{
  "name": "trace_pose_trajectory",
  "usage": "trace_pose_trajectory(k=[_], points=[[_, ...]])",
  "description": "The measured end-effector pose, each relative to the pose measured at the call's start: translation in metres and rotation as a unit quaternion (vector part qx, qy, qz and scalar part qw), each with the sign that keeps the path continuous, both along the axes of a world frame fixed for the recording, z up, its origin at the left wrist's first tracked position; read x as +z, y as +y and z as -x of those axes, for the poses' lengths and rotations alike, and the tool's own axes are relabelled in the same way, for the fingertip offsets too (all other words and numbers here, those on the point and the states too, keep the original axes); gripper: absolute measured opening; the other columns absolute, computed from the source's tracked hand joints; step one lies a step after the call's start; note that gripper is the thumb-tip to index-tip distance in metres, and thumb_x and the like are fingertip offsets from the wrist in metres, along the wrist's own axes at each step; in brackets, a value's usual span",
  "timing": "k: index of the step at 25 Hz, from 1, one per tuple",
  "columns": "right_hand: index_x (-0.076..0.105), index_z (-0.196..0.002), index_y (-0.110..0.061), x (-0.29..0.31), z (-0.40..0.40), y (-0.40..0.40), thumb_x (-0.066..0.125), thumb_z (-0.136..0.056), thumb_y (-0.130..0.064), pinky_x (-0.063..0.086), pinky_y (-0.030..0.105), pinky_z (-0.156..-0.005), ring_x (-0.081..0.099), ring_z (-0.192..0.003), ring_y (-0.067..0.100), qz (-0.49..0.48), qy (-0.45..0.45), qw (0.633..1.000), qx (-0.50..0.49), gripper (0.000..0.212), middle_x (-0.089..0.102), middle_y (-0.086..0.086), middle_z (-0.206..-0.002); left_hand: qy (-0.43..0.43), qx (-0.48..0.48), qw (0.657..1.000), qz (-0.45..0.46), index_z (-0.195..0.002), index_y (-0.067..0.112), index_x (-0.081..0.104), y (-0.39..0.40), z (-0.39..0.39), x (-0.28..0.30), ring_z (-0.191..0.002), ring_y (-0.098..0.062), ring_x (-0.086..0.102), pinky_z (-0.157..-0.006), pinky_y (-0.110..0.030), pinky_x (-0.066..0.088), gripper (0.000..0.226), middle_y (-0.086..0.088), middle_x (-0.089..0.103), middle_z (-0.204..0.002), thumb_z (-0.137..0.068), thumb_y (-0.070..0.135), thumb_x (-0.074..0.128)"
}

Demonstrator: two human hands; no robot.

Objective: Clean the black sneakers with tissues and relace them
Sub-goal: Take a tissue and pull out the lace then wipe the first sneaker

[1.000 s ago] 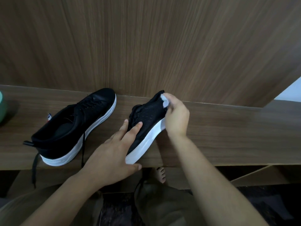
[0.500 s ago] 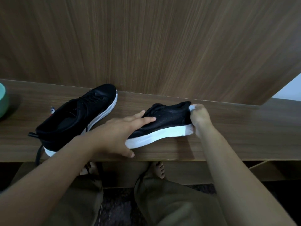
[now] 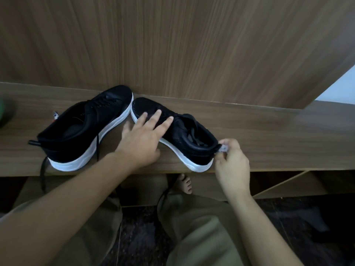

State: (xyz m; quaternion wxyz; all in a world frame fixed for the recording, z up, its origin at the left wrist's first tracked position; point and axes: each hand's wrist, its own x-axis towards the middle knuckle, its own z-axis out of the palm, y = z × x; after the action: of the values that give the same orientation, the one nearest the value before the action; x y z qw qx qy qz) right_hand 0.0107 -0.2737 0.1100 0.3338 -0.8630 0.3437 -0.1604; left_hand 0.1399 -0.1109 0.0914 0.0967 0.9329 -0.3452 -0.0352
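Two black sneakers with white soles stand on the wooden shelf [image 3: 278, 135]. The left sneaker [image 3: 84, 129] points its toe to the back wall, and a loose black lace [image 3: 42, 175] hangs from it over the front edge. The right sneaker [image 3: 184, 137] has its toe next to the left one's toe and its heel near the shelf's front edge. My left hand [image 3: 142, 137] rests with straight fingers on the right sneaker's toe part. My right hand [image 3: 232, 164] pinches a small white tissue [image 3: 223, 149] against that sneaker's heel.
A wood-grain wall panel [image 3: 192, 45] rises directly behind the shelf. A green object [image 3: 2, 112] shows at the far left edge. A small red and white item [image 3: 55, 116] lies behind the left sneaker. Below the shelf are my legs and a bare foot [image 3: 185, 184].
The right sneaker has been turned round: its toe now points toward the left sneaker and its heel toward me. My right hand with the tissue has moved from the toe end to the heel.
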Motion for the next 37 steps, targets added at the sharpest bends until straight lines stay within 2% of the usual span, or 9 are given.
trace_pose_trajectory(k=[7,12,16,21,24,28,31,35,37], points=[[0.062,-0.09,-0.027,-0.007,0.022,0.04,0.061,-0.081,-0.008,0.053,0.042,-0.078,0.066,-0.082,0.02,-0.025,-0.04,0.998,0.035,0.021,0.07,-0.004,-0.085,0.196,-0.014,0.96,0.2,-0.118,0.038,0.055,0.01,0.054,0.002,-0.145,-0.031,0.0,-0.115,-0.042,0.02,0.037,-0.014,-0.005,-0.157,-0.082,0.037,0.064],[0.061,-0.089,-0.022,-0.036,0.003,0.067,0.06,-0.082,-0.003,0.052,0.037,-0.079,0.062,-0.081,0.017,-0.184,-0.208,0.951,-0.135,0.02,0.067,0.002,-0.09,0.238,-0.011,0.946,0.221,-0.111,0.036,0.059,0.011,0.048,-0.001,-0.145,-0.018,-0.005,-0.116,-0.042,0.017,0.022,-0.015,0.004,-0.157,-0.094,0.029,0.047],[0.059,-0.102,-0.013,-0.05,0.006,0.121,0.058,-0.082,0.006,0.04,0.014,-0.081,0.055,-0.097,0.013,-0.117,-0.227,0.956,-0.147,0.028,0.053,-0.001,-0.104,0.216,-0.002,0.955,0.203,-0.111,0.025,0.06,0.012,0.048,0.002,-0.145,-0.022,0.003,-0.115,-0.039,0.019,0.022,-0.013,0.002,-0.157,-0.095,0.028,0.045],[0.058,-0.09,-0.027,-0.055,0.002,0.083,0.056,-0.083,0.005,0.047,0.017,-0.084,0.062,-0.093,0.017,-0.218,-0.19,0.941,-0.178,0.033,0.064,-0.002,-0.098,0.252,-0.003,0.944,0.215,-0.098,0.028,0.062,0.017,0.043,0.002,-0.145,-0.019,0.002,-0.113,-0.036,0.022,0.014,-0.003,0.002,-0.158,-0.094,0.03,0.048],[0.061,-0.103,-0.03,-0.062,-0.006,0.066,0.055,-0.09,-0.005,0.054,0.04,-0.086,0.066,-0.094,0.02,-0.318,-0.183,0.909,-0.198,0.029,0.068,-0.001,-0.101,0.271,-0.002,0.935,0.229,-0.092,0.03,0.062,0.018,0.044,0.001,-0.145,-0.016,0.0,-0.114,-0.041,0.021,0.013,-0.001,0.001,-0.158,-0.094,0.031,0.048],[0.051,-0.112,-0.02,-0.06,0.008,0.101,0.057,-0.091,-0.016,0.04,0.022,-0.076,0.055,-0.094,0.013,-0.235,-0.074,0.959,-0.137,0.023,0.058,-0.003,-0.106,0.279,0.009,0.928,0.247,-0.091,0.026,0.064,0.02,0.042,0.001,-0.145,-0.012,0.001,-0.114,-0.039,0.02,0.015,0.0,0.003,-0.158,-0.093,0.029,0.05],[0.043,-0.095,-0.023,-0.067,0.011,0.114,0.064,-0.085,-0.013,0.044,0.026,-0.074,0.058,-0.087,0.014,-0.282,-0.048,0.951,-0.117,0.025,0.058,-0.005,-0.092,0.26,0.03,0.924,0.279,-0.084,0.023,0.064,0.018,0.047,-0.001,-0.143,-0.005,0.007,-0.109,-0.03,0.022,0.021,0.0,0.008,-0.158,-0.087,0.041,0.055],[0.054,-0.084,-0.022,-0.051,0.006,0.083,0.062,-0.083,-0.002,0.047,0.028,-0.055,0.056,-0.065,0.017,-0.458,-0.15,0.86,-0.167,0.022,0.062,0.004,-0.077,0.22,0.042,0.938,0.265,-0.086,0.021,0.059,0.011,0.055,-0.007,-0.145,-0.017,0.007,-0.11,-0.03,0.021,0.029,0.005,0.002,-0.158,-0.073,0.043,0.072],[0.065,-0.087,-0.024,-0.028,0.01,0.063,0.061,-0.084,-0.003,0.048,0.029,-0.063,0.06,-0.074,0.015,-0.337,-0.218,0.911,-0.098,0.021,0.067,0.0,-0.084,0.231,0.041,0.935,0.264,-0.086,0.023,0.056,0.01,0.053,-0.009,-0.145,-0.021,0.0,-0.11,-0.029,0.017,0.029,0.002,-0.002,-0.158,-0.07,0.037,0.076]])
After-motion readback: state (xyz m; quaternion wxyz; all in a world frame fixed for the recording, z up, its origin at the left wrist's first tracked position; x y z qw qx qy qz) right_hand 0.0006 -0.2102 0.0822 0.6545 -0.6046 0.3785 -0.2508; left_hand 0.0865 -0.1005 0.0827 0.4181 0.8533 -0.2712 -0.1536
